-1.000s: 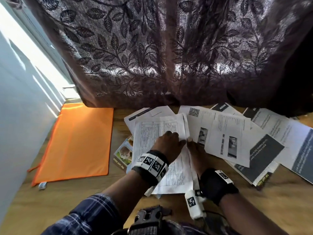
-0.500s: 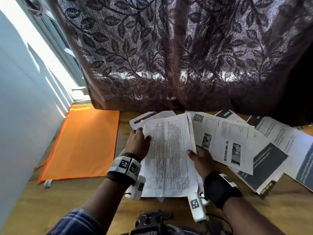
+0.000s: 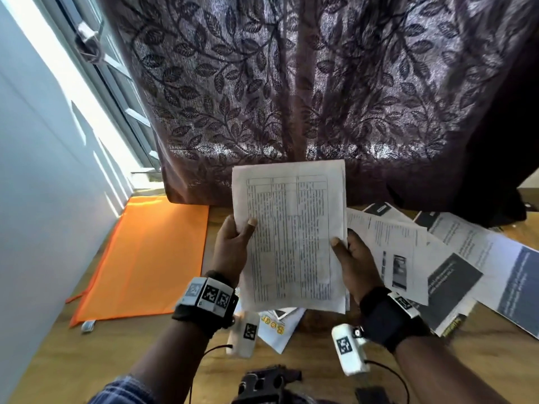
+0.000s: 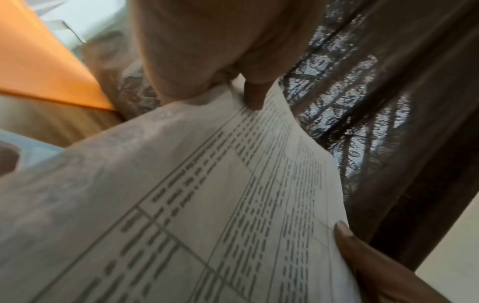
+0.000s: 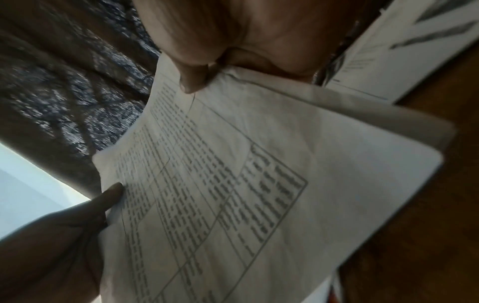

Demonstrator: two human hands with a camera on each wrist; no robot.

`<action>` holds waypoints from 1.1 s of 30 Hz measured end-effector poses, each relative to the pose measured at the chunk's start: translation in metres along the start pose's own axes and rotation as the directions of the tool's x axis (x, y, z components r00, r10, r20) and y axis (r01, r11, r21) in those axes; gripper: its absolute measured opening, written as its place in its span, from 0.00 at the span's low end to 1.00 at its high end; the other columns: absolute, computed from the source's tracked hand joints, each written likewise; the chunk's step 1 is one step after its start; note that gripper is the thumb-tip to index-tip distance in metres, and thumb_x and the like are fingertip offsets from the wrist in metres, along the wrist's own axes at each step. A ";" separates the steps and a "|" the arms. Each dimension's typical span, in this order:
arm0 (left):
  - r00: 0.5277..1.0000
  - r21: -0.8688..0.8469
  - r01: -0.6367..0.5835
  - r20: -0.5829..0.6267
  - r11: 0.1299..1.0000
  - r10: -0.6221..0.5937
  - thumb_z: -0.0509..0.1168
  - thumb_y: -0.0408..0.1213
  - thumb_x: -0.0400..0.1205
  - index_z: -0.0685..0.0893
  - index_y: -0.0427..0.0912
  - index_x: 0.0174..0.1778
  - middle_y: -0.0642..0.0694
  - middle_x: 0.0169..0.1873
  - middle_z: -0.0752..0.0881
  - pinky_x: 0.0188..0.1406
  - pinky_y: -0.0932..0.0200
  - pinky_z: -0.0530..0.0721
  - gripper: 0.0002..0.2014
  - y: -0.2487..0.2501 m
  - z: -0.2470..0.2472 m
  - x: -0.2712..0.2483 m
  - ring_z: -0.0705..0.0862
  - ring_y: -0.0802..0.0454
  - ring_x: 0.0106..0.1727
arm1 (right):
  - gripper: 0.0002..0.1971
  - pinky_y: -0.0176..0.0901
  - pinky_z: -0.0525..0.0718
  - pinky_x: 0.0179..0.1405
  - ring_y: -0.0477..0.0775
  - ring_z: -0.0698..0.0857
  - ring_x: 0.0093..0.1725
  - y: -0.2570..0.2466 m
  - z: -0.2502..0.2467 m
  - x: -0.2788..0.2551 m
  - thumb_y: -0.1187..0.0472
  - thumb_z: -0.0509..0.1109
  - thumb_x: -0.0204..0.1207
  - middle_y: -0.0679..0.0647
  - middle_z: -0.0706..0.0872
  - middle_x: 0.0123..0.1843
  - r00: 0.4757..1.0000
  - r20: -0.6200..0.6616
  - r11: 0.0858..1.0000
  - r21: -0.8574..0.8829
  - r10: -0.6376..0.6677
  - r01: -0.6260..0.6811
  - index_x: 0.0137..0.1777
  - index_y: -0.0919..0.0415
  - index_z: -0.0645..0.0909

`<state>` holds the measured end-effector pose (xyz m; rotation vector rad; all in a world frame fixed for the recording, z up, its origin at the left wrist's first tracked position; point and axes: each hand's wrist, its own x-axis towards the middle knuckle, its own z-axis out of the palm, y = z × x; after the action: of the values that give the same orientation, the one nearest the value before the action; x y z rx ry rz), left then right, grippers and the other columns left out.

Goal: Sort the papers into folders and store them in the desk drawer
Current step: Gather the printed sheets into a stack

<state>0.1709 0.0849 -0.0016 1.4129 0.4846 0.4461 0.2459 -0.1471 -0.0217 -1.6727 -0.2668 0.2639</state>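
A thin stack of white sheets printed with a table (image 3: 291,237) is held upright above the desk. My left hand (image 3: 233,246) grips its left edge, thumb on the front. My right hand (image 3: 350,258) grips its right edge the same way. In the left wrist view the printed table sheets (image 4: 207,205) fill the frame, with the left thumb (image 4: 254,96) pressed on them. The right wrist view shows the sheets (image 5: 233,194) with a second sheet behind. An orange folder (image 3: 145,258) lies flat on the desk at the left.
More printed papers (image 3: 437,266) fan out over the wooden desk (image 3: 87,360) at the right. A leaflet with orange lettering (image 3: 277,325) lies under the held sheets. A dark leaf-patterned curtain (image 3: 291,83) hangs behind the desk. A pale wall (image 3: 43,199) borders the left.
Both hands moved from lying on the table-printed sheets to gripping their side edges, then lifted them off the desk and tilted them upright.
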 end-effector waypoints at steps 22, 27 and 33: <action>0.924 -0.036 -0.205 0.323 0.978 0.206 0.75 0.33 0.77 0.93 0.58 0.45 0.52 0.46 0.93 0.45 0.58 0.89 0.11 0.000 0.013 -0.026 0.90 0.55 0.50 | 0.10 0.32 0.87 0.41 0.42 0.92 0.46 -0.023 -0.014 -0.016 0.71 0.73 0.76 0.42 0.94 0.42 0.998 -0.032 0.974 0.222 -0.045 0.051 0.49 0.54 0.87; 0.928 0.175 -0.114 0.371 0.978 0.042 0.75 0.49 0.73 0.90 0.66 0.47 0.54 0.51 0.92 0.55 0.46 0.89 0.09 -0.014 0.015 -0.032 0.89 0.54 0.55 | 0.12 0.32 0.87 0.42 0.40 0.91 0.48 -0.002 -0.009 -0.024 0.67 0.75 0.76 0.40 0.93 0.45 0.997 -0.059 0.965 0.263 0.039 -0.022 0.52 0.48 0.86; 0.943 0.184 -0.181 0.312 0.966 0.117 0.75 0.46 0.73 0.91 0.50 0.46 0.52 0.46 0.93 0.48 0.52 0.90 0.08 -0.001 0.030 -0.026 0.91 0.54 0.49 | 0.07 0.35 0.86 0.49 0.41 0.91 0.52 -0.012 -0.027 -0.031 0.58 0.70 0.81 0.41 0.93 0.48 0.994 -0.058 0.959 0.273 0.096 -0.077 0.54 0.46 0.86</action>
<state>0.1666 0.0454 0.0019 1.6974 0.1804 0.2997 0.2249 -0.1811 -0.0059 -1.4209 -0.0987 0.2923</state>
